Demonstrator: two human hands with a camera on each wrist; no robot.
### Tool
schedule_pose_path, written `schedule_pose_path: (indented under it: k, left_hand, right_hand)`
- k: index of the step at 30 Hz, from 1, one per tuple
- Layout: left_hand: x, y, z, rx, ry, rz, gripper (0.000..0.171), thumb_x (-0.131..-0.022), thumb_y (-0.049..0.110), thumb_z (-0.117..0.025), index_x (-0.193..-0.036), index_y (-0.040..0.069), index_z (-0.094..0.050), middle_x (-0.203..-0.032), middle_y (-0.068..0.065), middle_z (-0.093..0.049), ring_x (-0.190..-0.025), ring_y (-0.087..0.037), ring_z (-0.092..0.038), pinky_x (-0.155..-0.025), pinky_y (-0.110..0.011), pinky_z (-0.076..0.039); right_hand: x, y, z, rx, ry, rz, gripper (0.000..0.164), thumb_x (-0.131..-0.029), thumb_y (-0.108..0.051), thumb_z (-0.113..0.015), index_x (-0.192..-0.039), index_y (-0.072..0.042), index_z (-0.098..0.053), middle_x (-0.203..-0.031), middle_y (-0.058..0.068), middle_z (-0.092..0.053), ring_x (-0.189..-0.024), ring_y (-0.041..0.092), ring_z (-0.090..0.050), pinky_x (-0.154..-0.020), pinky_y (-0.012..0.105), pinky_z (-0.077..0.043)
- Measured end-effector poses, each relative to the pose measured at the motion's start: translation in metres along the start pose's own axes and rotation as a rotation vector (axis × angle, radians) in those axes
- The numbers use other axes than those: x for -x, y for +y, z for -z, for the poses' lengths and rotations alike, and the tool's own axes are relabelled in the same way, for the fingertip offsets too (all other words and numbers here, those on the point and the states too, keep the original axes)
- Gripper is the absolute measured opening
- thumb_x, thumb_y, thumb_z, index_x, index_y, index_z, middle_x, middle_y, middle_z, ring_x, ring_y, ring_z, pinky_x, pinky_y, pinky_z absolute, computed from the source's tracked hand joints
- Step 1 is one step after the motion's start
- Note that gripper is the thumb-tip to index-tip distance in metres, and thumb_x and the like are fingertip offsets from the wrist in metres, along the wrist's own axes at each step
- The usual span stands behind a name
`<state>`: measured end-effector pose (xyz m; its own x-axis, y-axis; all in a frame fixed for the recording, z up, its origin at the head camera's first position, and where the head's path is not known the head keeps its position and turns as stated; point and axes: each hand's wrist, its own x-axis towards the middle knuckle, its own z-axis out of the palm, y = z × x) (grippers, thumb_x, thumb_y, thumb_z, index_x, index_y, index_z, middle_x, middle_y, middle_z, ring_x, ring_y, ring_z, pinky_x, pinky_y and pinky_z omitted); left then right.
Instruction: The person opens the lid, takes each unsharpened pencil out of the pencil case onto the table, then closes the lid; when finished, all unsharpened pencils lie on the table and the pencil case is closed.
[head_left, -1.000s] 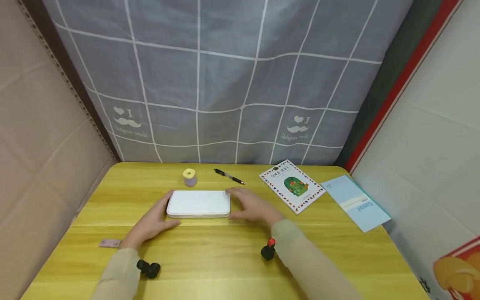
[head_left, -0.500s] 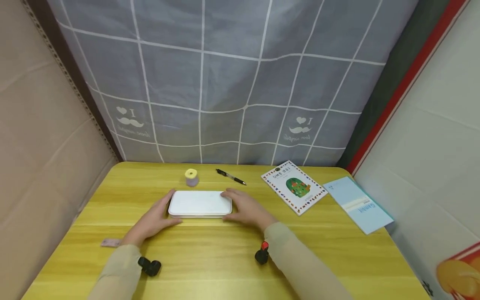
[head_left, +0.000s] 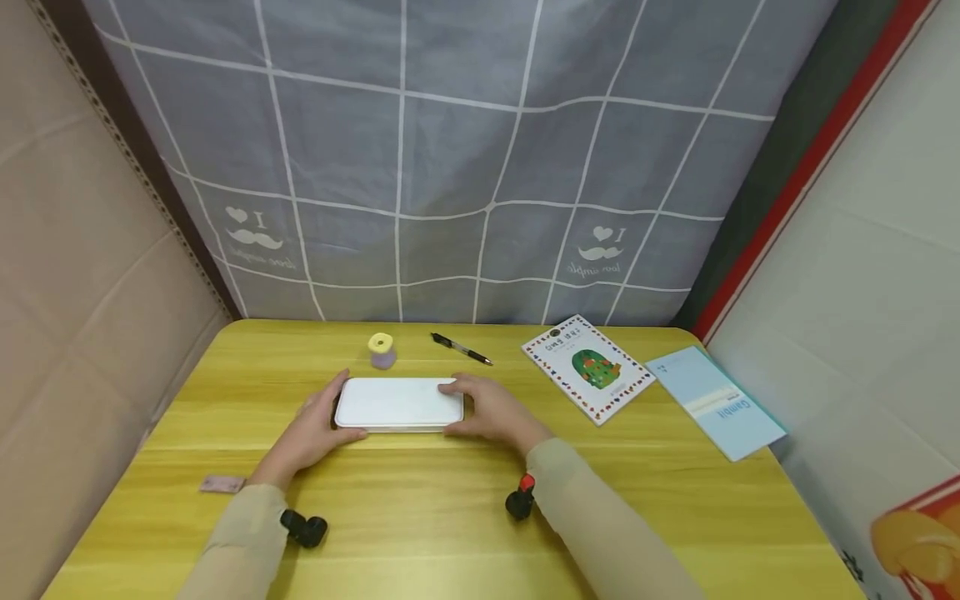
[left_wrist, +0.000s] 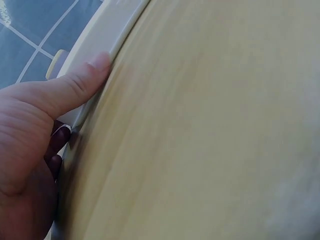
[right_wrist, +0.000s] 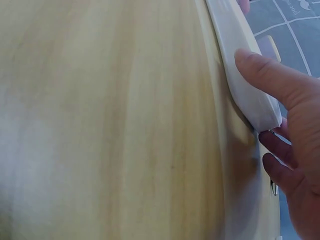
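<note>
A flat white rectangular case (head_left: 399, 403) with rounded corners lies near the middle of the table. At its left end my left hand (head_left: 309, 435) grips it, with the thumb along the front edge; in the left wrist view that thumb (left_wrist: 82, 82) presses the case's front side. My right hand (head_left: 495, 412) holds the right end, fingers over the far corner and thumb at the near one. The right wrist view shows the right thumb (right_wrist: 267, 72) on the side of the case, with other fingers curled round its end. What the case contains is hidden.
Behind the case stand a yellow-topped spool-like thing (head_left: 382, 351) and a black pen (head_left: 461, 348). To the right lie a booklet with a green picture (head_left: 588, 369) and a light blue Gambit pad (head_left: 716, 403). A small pinkish eraser-like piece (head_left: 222, 484) sits by my left wrist.
My right hand has moved left and closed onto the right end of the case. The left hand stays at the left end. The case has hardly shifted.
</note>
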<state>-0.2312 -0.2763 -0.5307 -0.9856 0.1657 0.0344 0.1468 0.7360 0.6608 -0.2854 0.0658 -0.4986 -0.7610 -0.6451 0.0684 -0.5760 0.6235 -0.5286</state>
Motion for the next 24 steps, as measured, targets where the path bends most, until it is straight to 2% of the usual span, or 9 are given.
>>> schedule_pose_path:
  k: [9, 15, 24]
  left_hand:
    - [0.000, 0.001, 0.003, 0.006, 0.002, 0.003, 0.117, -0.085, 0.048, -0.085, -0.169, 0.010, -0.013, -0.166, -0.027, -0.030, -0.145, -0.052, -0.029, -0.113, -0.073, -0.029]
    - [0.001, 0.001, 0.002, 0.008, 0.003, 0.010, 0.117, -0.084, 0.049, -0.086, -0.169, 0.009, -0.015, -0.165, -0.026, -0.031, -0.145, -0.051, -0.030, -0.113, -0.072, -0.029]
    - [0.000, 0.000, 0.001, 0.018, 0.002, 0.010, 0.116, -0.083, 0.050, -0.087, -0.168, 0.010, -0.019, -0.162, -0.027, -0.037, -0.145, -0.050, -0.029, -0.113, -0.072, -0.029]
  right_hand:
    - [-0.007, -0.003, 0.005, -0.005, 0.002, 0.002, 0.069, -0.078, -0.036, -0.094, -0.140, -0.018, -0.069, -0.144, 0.005, -0.064, -0.134, 0.023, -0.058, -0.115, 0.035, -0.044]
    - [-0.010, -0.002, 0.007, -0.020, 0.000, -0.039, 0.067, -0.074, -0.041, -0.096, -0.134, -0.023, -0.073, -0.138, -0.004, -0.068, -0.123, 0.022, -0.056, -0.109, 0.035, -0.047]
    - [-0.010, 0.003, 0.008, -0.029, -0.003, -0.057, 0.064, -0.072, -0.044, -0.096, -0.129, -0.027, -0.074, -0.132, -0.008, -0.070, -0.112, 0.018, -0.055, -0.103, 0.034, -0.048]
